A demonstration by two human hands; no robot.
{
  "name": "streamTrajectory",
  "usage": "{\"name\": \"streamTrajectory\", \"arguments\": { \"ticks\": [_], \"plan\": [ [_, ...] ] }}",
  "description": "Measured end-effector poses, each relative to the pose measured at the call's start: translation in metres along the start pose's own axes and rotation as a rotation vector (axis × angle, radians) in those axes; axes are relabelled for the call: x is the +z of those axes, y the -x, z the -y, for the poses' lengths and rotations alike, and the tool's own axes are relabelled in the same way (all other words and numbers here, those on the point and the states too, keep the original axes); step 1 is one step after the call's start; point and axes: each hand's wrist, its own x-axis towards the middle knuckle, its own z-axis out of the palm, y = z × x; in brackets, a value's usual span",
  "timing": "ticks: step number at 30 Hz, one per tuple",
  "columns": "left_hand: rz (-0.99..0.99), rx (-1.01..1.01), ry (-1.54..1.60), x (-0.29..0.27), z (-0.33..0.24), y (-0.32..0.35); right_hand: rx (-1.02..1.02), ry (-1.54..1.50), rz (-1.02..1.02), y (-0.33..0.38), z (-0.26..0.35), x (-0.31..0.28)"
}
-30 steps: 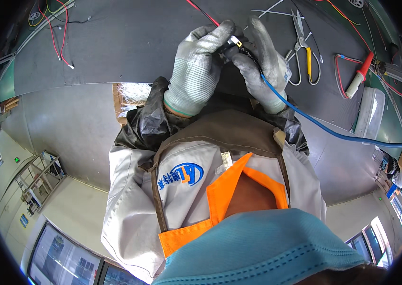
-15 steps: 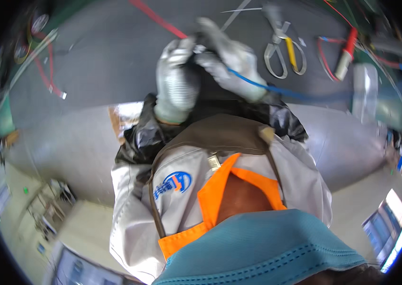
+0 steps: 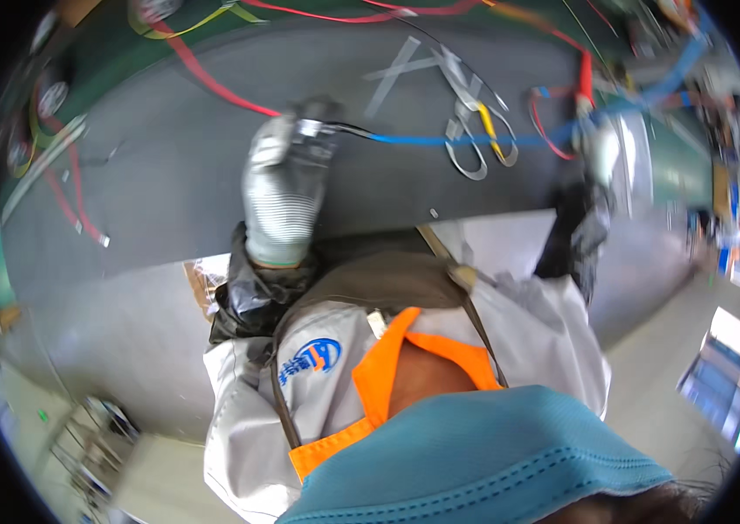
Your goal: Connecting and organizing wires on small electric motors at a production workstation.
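Observation:
My left hand (image 3: 287, 175), in a grey-white work glove with dark fingertips, is closed around the place where a red cable (image 3: 213, 83) and a blue cable (image 3: 440, 140) with a black end come together. A small white piece shows at its fingers; the exact join is hidden. Far to the right, my gloved right hand (image 3: 598, 150) is at the lower part of a red-and-white tool (image 3: 586, 79). Its fingers are smeared, so their grip cannot be made out. The blue cable runs rightward past that hand.
Metal scissors (image 3: 466, 157) with large loop handles lie on the dark mat beside a yellow-handled tool (image 3: 489, 127). Strips of clear tape (image 3: 394, 77) stick behind them. A red lead loop (image 3: 538, 127) lies by the tool. More red leads (image 3: 82, 196) are at left.
My right hand has left the cables at my left hand and moved right to the red-and-white tool. My left hand keeps hold of the cables. The view has shifted slightly.

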Motion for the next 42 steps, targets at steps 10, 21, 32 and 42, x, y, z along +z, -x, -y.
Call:
{"name": "streamTrajectory", "arguments": {
  "ticks": [10,21,32,42],
  "plan": [
    [0.039,0.110,-0.077,0.028,-0.005,0.010,-0.533,-0.975,0.897,0.021,0.268,0.028],
    [0.030,0.183,-0.141,0.029,-0.012,0.004,-0.742,-0.732,0.974,-0.054,0.465,0.198],
    [0.174,0.066,0.061,0.004,-0.016,-0.023,-1.125,-0.222,0.267,-0.013,0.303,0.033],
    [0.040,-0.099,-0.132,0.020,-0.012,-0.043,-0.239,0.379,-0.147,0.047,0.044,-0.014]
  ]
}}
